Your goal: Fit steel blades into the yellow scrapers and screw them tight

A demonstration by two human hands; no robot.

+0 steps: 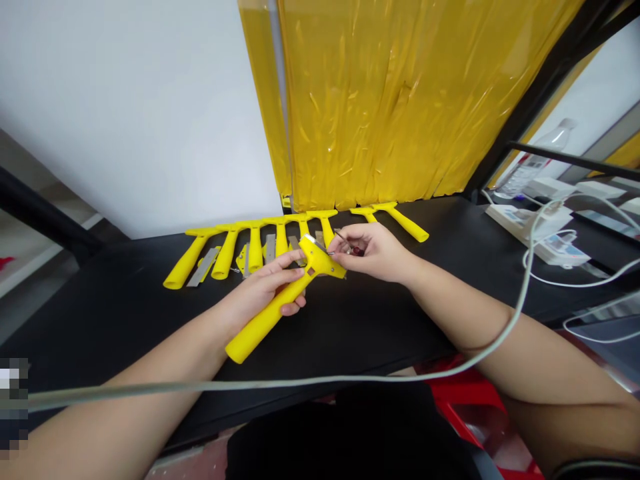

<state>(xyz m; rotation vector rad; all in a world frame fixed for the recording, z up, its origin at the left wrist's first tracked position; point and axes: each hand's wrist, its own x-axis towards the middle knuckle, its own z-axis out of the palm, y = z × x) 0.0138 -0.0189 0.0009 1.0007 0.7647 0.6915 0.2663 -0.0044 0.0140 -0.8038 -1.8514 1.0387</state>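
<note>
My left hand [275, 280] is closed around the neck of a yellow scraper [273, 320]. Its tubular handle slants down to the left, and a metal strip lies along its wide head. At that head, my right hand [375, 252] pinches a thin dark metal tool [342, 236], whose exact kind I cannot make out. Something small and dark red shows between those fingers. Behind both hands, several more yellow scraper handles [190, 263] stand in a row against the wall. Flat metal blades [203, 267] with yellow pieces lie between them.
A black tabletop [110, 313] lies beneath everything. Yellow plastic sheeting [380, 107] hangs behind it. To the right are white devices [540, 233], cables and a clear bottle [537, 157]. A pale cable [310, 382] crosses in front of my arms. Below right is a red stool [465, 407].
</note>
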